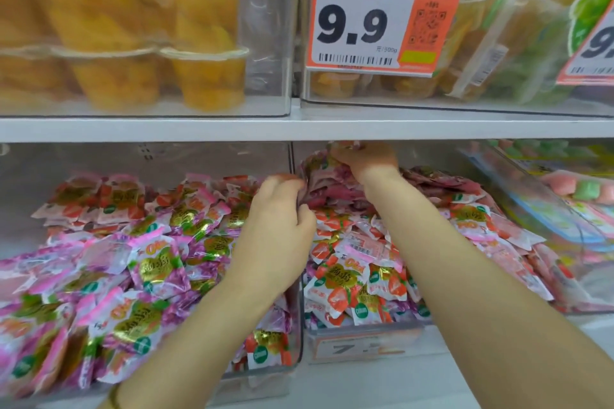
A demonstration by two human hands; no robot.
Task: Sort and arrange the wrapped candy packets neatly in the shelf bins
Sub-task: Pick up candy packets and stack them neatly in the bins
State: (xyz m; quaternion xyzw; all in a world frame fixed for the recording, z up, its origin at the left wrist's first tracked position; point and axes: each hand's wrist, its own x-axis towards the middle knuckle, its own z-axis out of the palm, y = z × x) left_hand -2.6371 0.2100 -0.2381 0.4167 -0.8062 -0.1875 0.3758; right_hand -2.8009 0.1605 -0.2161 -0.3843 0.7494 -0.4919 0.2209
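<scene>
Two clear bins sit side by side on the lower shelf. The left bin (295, 355) holds purple grape candy packets (156, 272) in front and red strawberry ones behind. The right bin (365, 332) holds red strawberry candy packets (345, 289) in front and a heap of purple ones (335, 189) at the back. My left hand (279, 229) hovers over the divider between the bins, fingers curled on a purple packet at the edge of that heap. My right hand (365, 158) reaches deep under the upper shelf, closed on several packets at the back of the right bin.
The white shelf board (299, 126) runs just above my right hand. Above it stand clear bins of orange jelly cups (206, 76) and an orange 9.9 price tag (382, 16). A tilted bin with pink and green sweets (578, 189) sits at the right.
</scene>
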